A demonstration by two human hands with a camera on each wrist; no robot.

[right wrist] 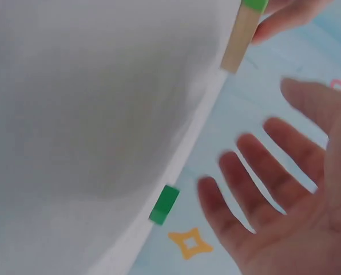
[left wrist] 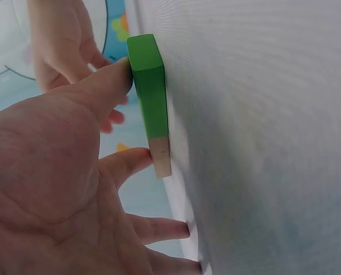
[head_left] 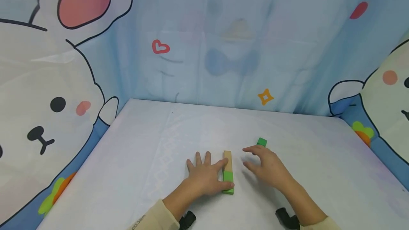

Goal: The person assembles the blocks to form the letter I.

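A wooden block [head_left: 227,166] and a green block [head_left: 228,176] lie end to end on the white table, forming one short row. My left hand [head_left: 205,178] touches this row from the left with fingers spread; its thumb rests at the green block [left wrist: 150,100] and its index fingertip meets the plain wood block [left wrist: 160,157]. To the right of the row, my right hand [head_left: 267,168] hovers over the table with nothing in it, fingers loosely bent and apart. Just beyond its fingers sits a small green block [head_left: 262,141], partly hidden by them in the head view.
The white table [head_left: 143,144] reaches back to a light blue curtain [head_left: 191,81] printed with cartoon animals. Black wrist devices show below each hand, one by the left sleeve [head_left: 156,217] and one by the right sleeve [head_left: 321,224].
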